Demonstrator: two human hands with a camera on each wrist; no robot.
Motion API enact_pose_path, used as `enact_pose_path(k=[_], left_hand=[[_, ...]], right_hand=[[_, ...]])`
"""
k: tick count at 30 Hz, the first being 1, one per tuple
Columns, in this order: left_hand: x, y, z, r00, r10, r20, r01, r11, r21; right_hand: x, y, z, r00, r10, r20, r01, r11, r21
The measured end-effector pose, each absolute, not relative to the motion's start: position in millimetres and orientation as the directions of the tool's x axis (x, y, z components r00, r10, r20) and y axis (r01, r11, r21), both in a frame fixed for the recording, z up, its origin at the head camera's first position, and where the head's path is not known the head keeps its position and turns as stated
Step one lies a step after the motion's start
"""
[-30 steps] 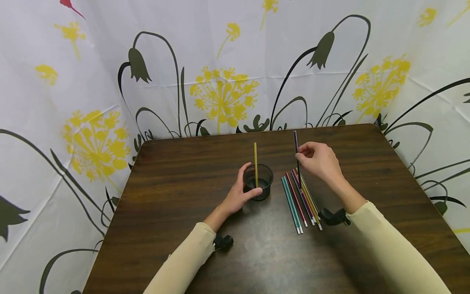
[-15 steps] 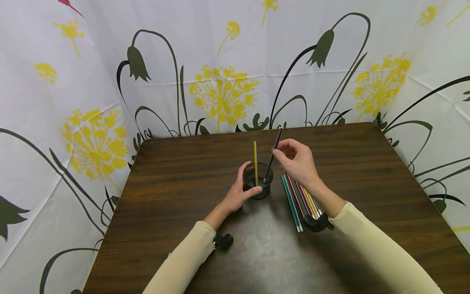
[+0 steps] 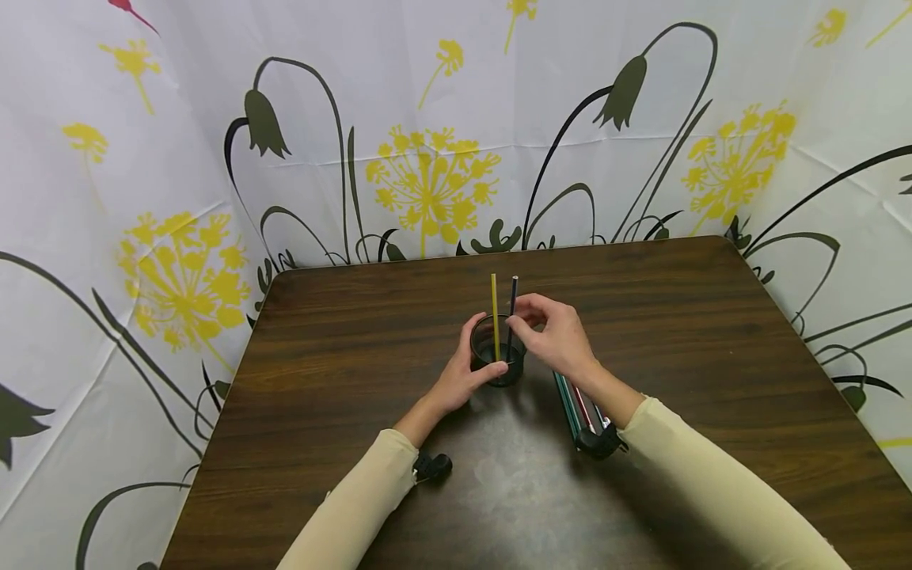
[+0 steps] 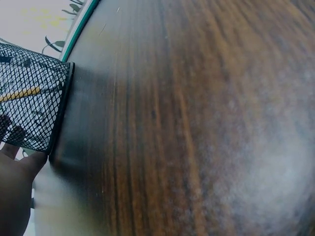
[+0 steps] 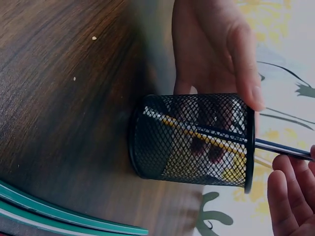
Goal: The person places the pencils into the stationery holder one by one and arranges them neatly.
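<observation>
Right hand (image 3: 558, 339) pinching dark pencil (image 3: 514, 291) from mesh cup's (image 5: 189, 155) three o'clock; left hand (image 3: 457, 378) gripping cup from eight. Pencil seeming light, stiff, slick; upper shaft suiting pinch.

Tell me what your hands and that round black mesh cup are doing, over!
Left hand holding round black mesh cup. Right hand pinching thin dark pencil, lower end inside. Slim yellow pencil shares the cup; nothing seen blocking the way.

Room type unclear: wood-grain table (image 3: 342, 356), flower-print cloth (image 3: 470, 95) hung round.
</observation>
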State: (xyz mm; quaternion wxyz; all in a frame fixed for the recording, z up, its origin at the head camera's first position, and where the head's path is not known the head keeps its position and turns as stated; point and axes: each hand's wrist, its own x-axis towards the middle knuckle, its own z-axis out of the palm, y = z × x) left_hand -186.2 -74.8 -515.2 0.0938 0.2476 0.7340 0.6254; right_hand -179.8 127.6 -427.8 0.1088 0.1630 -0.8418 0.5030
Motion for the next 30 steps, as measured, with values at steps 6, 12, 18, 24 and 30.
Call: enact_pose_path(k=[6, 12, 18, 24, 30], left_hand=[[-186, -75, -516, -0.859, 0.482, 0.173, 0.245, 0.089, 0.966], [-186, -74, -515, -0.864, 0.476, 0.165, 0.237, 0.096, 0.967], [-186, -72, -515, -0.866, 0.475, 0.156, 0.229, 0.100, 0.968], [-186, -73, -514, -0.869, 0.468, 0.158, 0.223, 0.087, 0.971], [-186, -72, -513, -0.861, 0.480, 0.168, 0.224, 0.059, 0.973]], right_hand=[[-178, 125, -430, -0.912, -0.203, 0.355, -0.409, 0.479, -0.777], [-178, 122, -435, -0.918, -0.237, 0.319, -0.398, 0.539, -0.743], [-181, 121, -440, -0.929, -0.224, 0.295, -0.370, 0.594, -0.714], [-185, 121, -441, -0.928, -0.223, 0.299, -0.372, 0.607, -0.702], [-186, 119, -441, -0.930, -0.203, 0.305, -0.362, 0.632, -0.685]])
